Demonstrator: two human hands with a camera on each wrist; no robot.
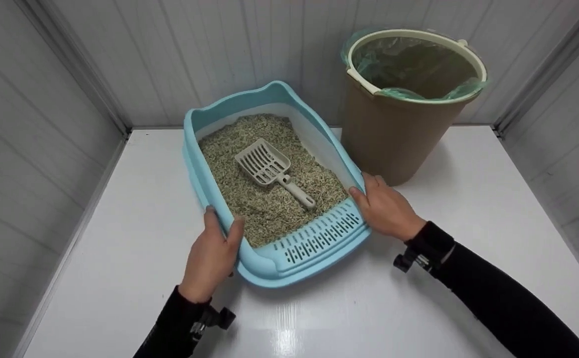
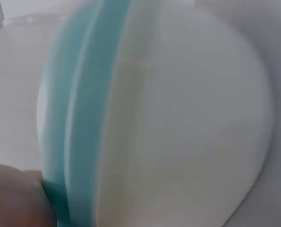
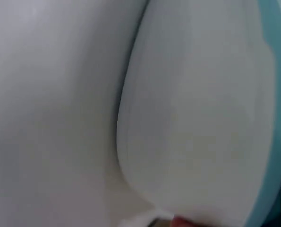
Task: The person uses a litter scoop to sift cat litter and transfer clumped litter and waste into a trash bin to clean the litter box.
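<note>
A light blue litter tray (image 1: 205, 174) full of pale pellets sits on the white table (image 1: 120, 238). A beige slotted scoop (image 1: 269, 166) lies on the litter. My left hand (image 1: 212, 253) grips the tray's near left rim, thumb over the edge. My right hand (image 1: 386, 209) grips the near right rim. In the left wrist view the tray's blue rim (image 2: 79, 118) and white side show blurred, with a bit of my hand (image 2: 12, 196) at the lower left. The right wrist view shows the tray's white side (image 3: 201, 118) and blue rim (image 3: 279, 123) up close.
A brown bin (image 1: 393, 129) with a green liner bag stands at the back right, close to the tray's right side. White panelled walls close in the table on the left, back and right.
</note>
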